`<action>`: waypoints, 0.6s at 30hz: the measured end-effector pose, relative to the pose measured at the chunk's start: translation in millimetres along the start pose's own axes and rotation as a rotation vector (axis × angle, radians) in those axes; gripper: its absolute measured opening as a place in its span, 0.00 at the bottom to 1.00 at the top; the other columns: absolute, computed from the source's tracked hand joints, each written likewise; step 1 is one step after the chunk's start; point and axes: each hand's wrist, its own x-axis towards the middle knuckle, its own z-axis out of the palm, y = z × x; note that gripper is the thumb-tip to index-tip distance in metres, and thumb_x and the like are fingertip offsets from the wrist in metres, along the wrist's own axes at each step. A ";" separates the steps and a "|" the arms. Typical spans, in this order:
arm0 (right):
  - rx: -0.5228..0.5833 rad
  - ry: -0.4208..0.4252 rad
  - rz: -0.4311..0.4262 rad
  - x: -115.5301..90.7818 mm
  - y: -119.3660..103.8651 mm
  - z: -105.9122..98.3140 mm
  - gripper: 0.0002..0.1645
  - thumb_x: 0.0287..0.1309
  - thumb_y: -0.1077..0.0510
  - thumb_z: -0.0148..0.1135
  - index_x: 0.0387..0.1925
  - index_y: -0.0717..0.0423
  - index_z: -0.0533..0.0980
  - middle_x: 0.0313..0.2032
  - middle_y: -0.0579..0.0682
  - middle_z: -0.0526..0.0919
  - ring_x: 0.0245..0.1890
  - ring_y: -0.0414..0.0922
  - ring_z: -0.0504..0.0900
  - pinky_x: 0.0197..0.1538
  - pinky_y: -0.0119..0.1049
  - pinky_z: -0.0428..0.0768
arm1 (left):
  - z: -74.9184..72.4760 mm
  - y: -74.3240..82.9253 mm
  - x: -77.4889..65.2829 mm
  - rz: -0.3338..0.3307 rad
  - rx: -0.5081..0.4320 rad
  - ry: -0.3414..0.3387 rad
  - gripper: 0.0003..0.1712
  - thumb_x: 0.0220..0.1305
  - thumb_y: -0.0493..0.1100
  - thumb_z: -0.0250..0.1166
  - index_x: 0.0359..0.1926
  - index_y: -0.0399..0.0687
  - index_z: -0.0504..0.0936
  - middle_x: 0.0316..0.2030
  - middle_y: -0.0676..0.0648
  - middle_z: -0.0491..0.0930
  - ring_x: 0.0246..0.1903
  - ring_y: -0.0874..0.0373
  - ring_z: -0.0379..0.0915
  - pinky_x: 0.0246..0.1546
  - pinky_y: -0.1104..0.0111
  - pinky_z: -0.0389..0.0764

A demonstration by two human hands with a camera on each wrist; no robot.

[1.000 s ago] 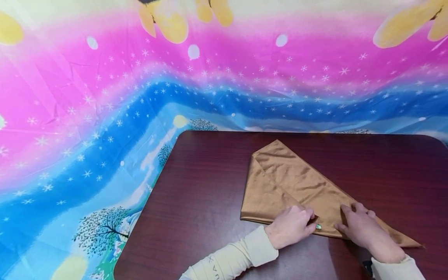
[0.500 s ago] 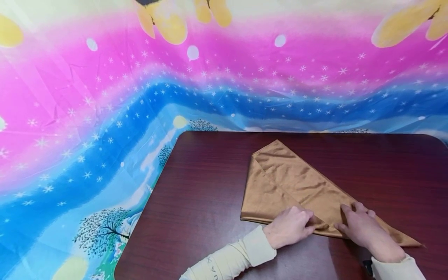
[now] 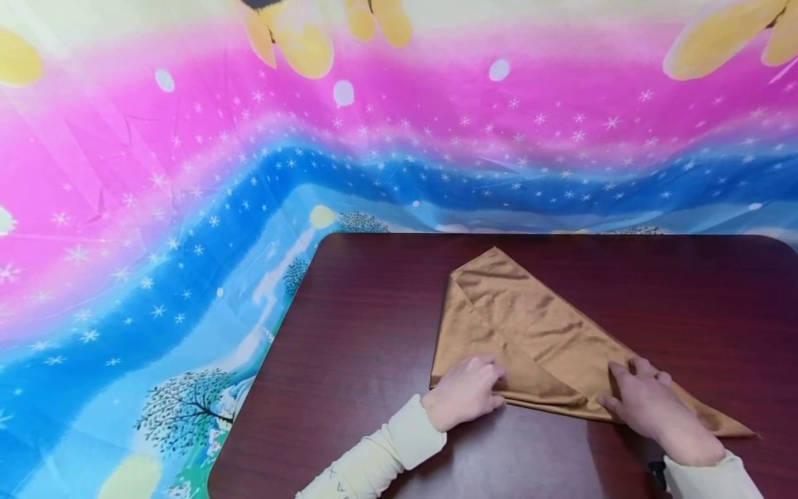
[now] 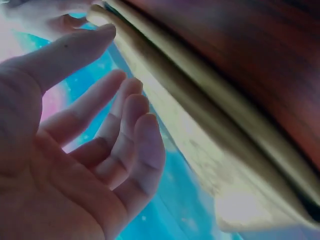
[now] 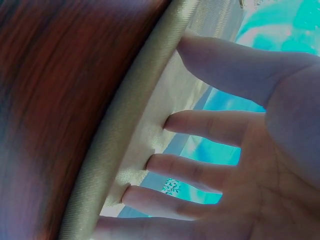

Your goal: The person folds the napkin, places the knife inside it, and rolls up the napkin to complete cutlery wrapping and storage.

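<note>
Nearest were two pale cream cloth sleeves (image 3: 418,430), on the person's side of a shiny, golden-brown, folded piece of cloth (image 3: 536,339). The bare left hand (image 3: 464,391) was at the cloth's near edge, close to its left corner. Its fingers were loose and softly bent, and it was not grabbing anything. (I couldn't tell if those fingertips touched the cloth or sat just above it.) The bare right hand (image 3: 651,402) was on the right part of the cloth, where it got thin. Its fingers were spread out and pressed down, making little dents, and its thumb was by the rolled near edge. It wasn't squeezing the cloth.

The cloth's long way ran on a slant, from a thin tip at its near right to a point at its far left. So the right hand was nearer the thin tip. Most of the cloth was ahead and to the right of the left hand, and ahead and to the left of the right hand.

The smooth, dark red-brown wooden table (image 3: 349,326) was under the cloth. Far behind the cloth hung a pink and blue sheet with snowflakes (image 3: 399,90).
</note>
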 end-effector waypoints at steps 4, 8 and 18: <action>0.002 0.003 0.000 -1.2 -1.0 -0.3 0.45 0.58 0.44 0.64 0.62 0.76 0.62 0.57 0.85 0.55 0.48 0.85 0.58 0.46 0.67 0.68 | 3.1 -9.9 -8.6 0.012 0.037 0.005 0.09 0.49 0.50 0.73 0.32 0.59 0.85 0.29 0.58 0.76 0.31 0.65 0.76 0.30 0.74 0.74; -0.001 0.025 -0.012 -2.8 -2.0 0.2 0.44 0.58 0.45 0.64 0.60 0.77 0.63 0.56 0.85 0.55 0.47 0.85 0.58 0.47 0.67 0.67 | 5.7 -14.9 -11.9 0.025 0.048 0.017 0.05 0.50 0.49 0.72 0.28 0.61 0.84 0.27 0.59 0.76 0.30 0.65 0.77 0.29 0.74 0.74; -0.015 0.079 -0.032 -2.2 -2.3 2.9 0.41 0.56 0.48 0.66 0.58 0.78 0.65 0.54 0.85 0.58 0.45 0.85 0.60 0.48 0.67 0.65 | 7.3 -17.1 -13.0 0.072 0.097 0.060 0.07 0.54 0.49 0.70 0.23 0.60 0.81 0.25 0.59 0.76 0.29 0.65 0.77 0.28 0.72 0.75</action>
